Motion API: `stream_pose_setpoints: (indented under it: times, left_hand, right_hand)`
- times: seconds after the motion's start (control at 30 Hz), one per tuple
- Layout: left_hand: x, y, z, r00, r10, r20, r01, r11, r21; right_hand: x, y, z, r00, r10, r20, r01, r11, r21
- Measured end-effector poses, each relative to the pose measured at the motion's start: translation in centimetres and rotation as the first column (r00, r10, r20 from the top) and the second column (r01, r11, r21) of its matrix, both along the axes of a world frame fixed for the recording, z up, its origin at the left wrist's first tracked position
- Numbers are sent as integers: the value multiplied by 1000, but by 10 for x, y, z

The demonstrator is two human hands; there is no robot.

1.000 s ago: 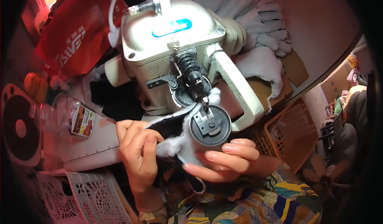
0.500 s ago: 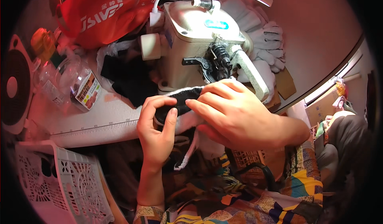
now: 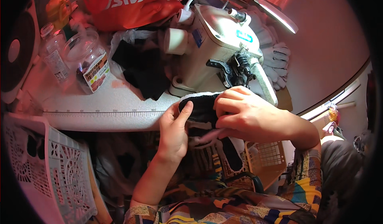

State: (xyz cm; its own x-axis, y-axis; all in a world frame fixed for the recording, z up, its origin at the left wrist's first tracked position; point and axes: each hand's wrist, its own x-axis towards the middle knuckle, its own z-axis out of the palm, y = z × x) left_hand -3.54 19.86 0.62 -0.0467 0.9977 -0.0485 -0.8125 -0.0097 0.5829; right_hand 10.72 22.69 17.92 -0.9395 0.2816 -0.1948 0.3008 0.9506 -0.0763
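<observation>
Both hands hold a black fabric piece with a white fleecy edge (image 3: 201, 107) at the front of the sewing machine (image 3: 195, 70). My left hand (image 3: 174, 134) grips its left end, thumb on the black face and the other fingers mostly hidden behind. My right hand (image 3: 249, 118) closes on the right end with bent fingers, below the machine's needle area; its fingertips are partly hidden. Under the right hand hangs a narrow black strip with white edges (image 3: 231, 154); whether it belongs to the same piece I cannot tell.
A lamp (image 3: 275, 14) lights the machine. White-grey gloves (image 3: 275, 60) are piled behind it. Black cloth (image 3: 145, 70), a plastic jar (image 3: 85, 64) and a red bag (image 3: 135, 8) lie to the left. A white plastic basket (image 3: 68, 172) stands at the lower left.
The whole view has shifted, with the machine now farther right. My left thumb has come down on the fabric piece, and the right fingers have curled in on it. The hanging strip now shows farther right.
</observation>
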Motion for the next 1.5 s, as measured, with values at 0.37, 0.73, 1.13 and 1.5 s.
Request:
stream_pose_setpoints:
  times: [0.37, 0.73, 1.13, 1.5]
  left_hand:
    - [2, -49, 31, 982, 171, 77, -178, 980, 87]
    - [8, -47, 30, 952, 301, -63, -285, 941, 182]
    - [8, -48, 38, 960, 281, 13, -276, 932, 236]
    - [4, -41, 45, 839, 492, -233, -447, 867, 220]
  right_hand:
    - [-17, -8, -10, 861, -375, -342, 198, 869, -454]
    - [-23, -12, -7, 655, -732, -188, 409, 553, -726]
    - [-26, -13, -10, 658, -699, -280, 417, 648, -638]
    - [-26, -10, -14, 658, -695, -289, 360, 628, -690]
